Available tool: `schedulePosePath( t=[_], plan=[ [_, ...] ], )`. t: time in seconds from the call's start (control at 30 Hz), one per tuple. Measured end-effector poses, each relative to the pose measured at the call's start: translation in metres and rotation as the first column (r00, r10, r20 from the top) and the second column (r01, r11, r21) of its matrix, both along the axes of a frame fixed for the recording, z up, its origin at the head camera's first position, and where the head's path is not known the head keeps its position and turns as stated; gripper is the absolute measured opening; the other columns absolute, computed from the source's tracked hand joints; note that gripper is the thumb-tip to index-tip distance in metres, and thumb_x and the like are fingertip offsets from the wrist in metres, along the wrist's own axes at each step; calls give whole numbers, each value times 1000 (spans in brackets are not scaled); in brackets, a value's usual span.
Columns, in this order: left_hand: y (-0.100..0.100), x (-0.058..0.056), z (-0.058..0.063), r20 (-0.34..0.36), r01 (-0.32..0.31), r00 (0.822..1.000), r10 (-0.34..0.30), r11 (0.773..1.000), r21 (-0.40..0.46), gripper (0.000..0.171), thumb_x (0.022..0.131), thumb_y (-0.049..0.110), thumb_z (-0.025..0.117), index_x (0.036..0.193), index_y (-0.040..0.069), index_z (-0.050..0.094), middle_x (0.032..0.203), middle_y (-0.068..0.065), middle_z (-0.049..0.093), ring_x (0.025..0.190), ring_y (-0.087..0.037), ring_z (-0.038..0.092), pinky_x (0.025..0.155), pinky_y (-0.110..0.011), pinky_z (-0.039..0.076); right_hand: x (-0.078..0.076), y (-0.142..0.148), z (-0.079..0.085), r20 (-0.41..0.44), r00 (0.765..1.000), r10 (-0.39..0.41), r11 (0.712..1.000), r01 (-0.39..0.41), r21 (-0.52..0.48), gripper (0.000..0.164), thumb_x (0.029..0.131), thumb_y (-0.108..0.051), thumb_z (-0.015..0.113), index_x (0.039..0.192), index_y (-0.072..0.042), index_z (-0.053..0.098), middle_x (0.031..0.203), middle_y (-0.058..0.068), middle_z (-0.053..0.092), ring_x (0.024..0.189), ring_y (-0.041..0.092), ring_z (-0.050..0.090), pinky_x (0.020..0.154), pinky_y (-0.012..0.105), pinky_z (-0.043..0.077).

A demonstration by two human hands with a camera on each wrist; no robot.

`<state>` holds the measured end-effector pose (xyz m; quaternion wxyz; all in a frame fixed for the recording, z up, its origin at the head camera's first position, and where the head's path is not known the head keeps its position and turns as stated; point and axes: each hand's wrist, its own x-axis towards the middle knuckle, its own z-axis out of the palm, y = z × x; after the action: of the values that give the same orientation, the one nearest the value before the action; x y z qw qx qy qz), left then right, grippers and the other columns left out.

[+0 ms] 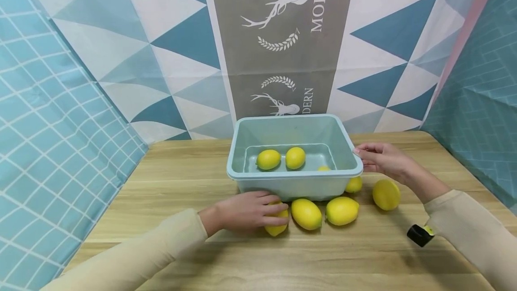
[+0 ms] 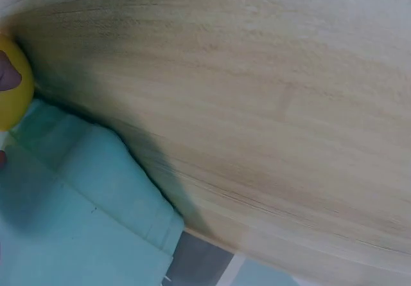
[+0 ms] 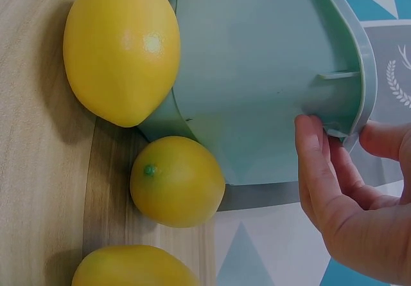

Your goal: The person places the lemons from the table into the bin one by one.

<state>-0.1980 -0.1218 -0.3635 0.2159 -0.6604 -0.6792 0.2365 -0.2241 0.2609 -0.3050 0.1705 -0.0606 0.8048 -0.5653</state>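
Lemon [image 1: 276,230] lies clasped under left grip [image 1: 251,211]; right grip [image 1: 381,160] pinches the bin rim [image 1: 291,175].

One bin [image 1: 299,188] and, apparently, eight lemons [image 1: 307,214]

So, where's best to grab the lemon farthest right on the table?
I'd hold that lemon around its rounded middle, coming from above: nothing covers it, and gaps separate it from the bin and nearest lemon, likely leaving room either side.
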Motion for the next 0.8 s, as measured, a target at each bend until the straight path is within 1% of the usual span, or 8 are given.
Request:
schedulePosePath(
  t=[0.13,0.27,0.4,0.5,0.57,0.67,0.8],
  plan=[
    [3,0,0,-16,-3,1000,2,1000,-7,50,89,33,59,137,32,44,137,7,53,122,-14,51,103,-28,42,0,0,0,-5,1000,0,1000,0,3,52,101,-27,48,134,11,36,95,-12,62,86,4,64,80,19,57],
    [5,1,2,10,-22,1000,22,1000,3,49,89,31,59,135,31,45,134,7,53,120,-14,51,101,-28,43,-1,0,2,0,1000,-3,1000,3,3,50,101,-27,48,133,10,38,94,-13,62,85,4,65,80,19,57],
    [4,4,6,40,-65,997,65,998,5,49,87,31,60,134,30,47,129,7,55,115,-14,52,97,-28,44,0,0,3,-2,1000,-6,1000,6,1,48,101,-27,47,132,9,39,93,-13,62,85,4,65,79,18,57],
    [2,9,10,69,-109,992,110,994,-6,50,86,37,61,134,29,48,125,6,57,109,-13,53,92,-28,45,0,-1,4,-8,1000,-2,1000,2,-2,49,101,-27,47,132,10,38,93,-12,62,85,4,64,79,19,57],
    [0,14,13,102,-148,984,149,989,-12,52,86,42,62,133,29,48,122,6,57,106,-13,53,89,-27,45,0,-2,3,-8,1000,1,1000,-1,-4,51,101,-27,47,133,11,37,94,-12,62,85,4,65,79,19,57],
    [-2,22,14,144,-215,966,215,976,-18,56,82,48,64,131,28,48,115,6,57,101,-13,53,85,-27,45,1,-2,2,-7,1000,5,1000,-5,-2,51,101,-27,47,133,11,36,94,-12,62,85,3,64,80,19,57],
    [-2,31,15,179,-307,935,307,951,-32,57,79,53,64,126,26,49,108,6,56,98,-13,52,81,-27,44,1,0,0,-5,1000,2,1000,-2,-5,49,101,-27,47,132,10,38,93,-12,62,85,3,64,79,19,57]
  ],
)
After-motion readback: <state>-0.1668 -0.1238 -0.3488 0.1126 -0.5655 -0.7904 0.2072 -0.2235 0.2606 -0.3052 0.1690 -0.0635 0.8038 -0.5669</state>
